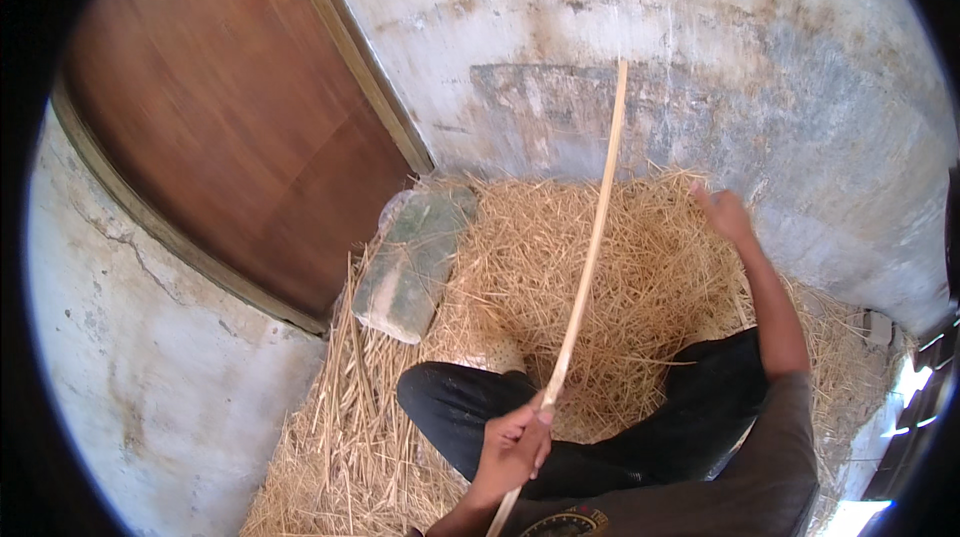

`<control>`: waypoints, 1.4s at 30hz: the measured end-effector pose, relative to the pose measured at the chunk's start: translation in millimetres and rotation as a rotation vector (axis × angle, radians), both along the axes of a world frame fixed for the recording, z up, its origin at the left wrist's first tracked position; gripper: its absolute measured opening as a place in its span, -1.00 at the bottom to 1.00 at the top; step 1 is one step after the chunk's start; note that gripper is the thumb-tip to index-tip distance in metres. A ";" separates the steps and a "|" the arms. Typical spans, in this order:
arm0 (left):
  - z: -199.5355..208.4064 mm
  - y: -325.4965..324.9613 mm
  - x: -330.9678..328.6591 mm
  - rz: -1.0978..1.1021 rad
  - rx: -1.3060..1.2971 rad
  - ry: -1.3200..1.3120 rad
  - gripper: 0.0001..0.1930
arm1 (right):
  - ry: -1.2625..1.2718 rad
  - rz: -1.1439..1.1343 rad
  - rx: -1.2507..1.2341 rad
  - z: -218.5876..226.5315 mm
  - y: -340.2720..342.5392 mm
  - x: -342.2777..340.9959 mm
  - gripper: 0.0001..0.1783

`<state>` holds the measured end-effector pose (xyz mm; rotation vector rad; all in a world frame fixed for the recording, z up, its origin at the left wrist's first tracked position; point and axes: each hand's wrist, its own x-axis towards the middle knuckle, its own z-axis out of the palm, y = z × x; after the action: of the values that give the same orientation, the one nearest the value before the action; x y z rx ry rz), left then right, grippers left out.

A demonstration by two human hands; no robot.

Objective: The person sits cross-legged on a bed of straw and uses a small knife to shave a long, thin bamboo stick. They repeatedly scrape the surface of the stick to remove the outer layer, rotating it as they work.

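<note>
My left hand (515,449) is closed around the lower part of a long, pale bamboo strip (594,247). The strip slants up and away from me, bending slightly, and its far end crosses in front of the wall; a short piece shows below the hand. Out to the right, my right hand (725,214) is raised over the far edge of the shavings, apart from the strip. Its fingers look curled with the thumb sticking out. Blur hides what it holds, if anything. Beneath both hands lies a thick heap of thin, straw-coloured shavings (630,282), between and beyond my bent legs.
A greyish-green stone block (412,262) lies on the shavings at left. Several longer split strips (350,407) are strewn near my left knee. A brown wooden door (240,117) stands at left, and a stained, whitewashed wall (800,67) closes off the far side.
</note>
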<state>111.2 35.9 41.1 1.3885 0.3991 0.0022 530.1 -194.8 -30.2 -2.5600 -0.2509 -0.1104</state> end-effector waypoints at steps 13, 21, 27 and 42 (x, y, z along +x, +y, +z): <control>1.4 -13.1 9.0 0.051 0.045 -0.053 -0.61 | -0.126 0.687 0.019 36.7 92.6 -189.8 -0.27; 2.6 -17.0 -0.1 0.109 0.092 -0.084 -0.61 | -0.381 0.898 0.070 41.7 103.8 -212.2 -0.28; 5.3 -15.2 3.9 0.103 0.266 -0.133 -0.59 | -0.537 0.829 0.083 39.0 110.4 -190.9 -0.23; -21.0 -27.0 -17.1 -0.017 0.342 -0.127 -0.62 | -0.300 0.298 -0.115 21.8 100.2 -96.9 -0.25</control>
<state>94.1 8.8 20.1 1.7183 0.2887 0.1502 433.2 -94.6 -8.4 -2.5789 -0.7684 -0.3766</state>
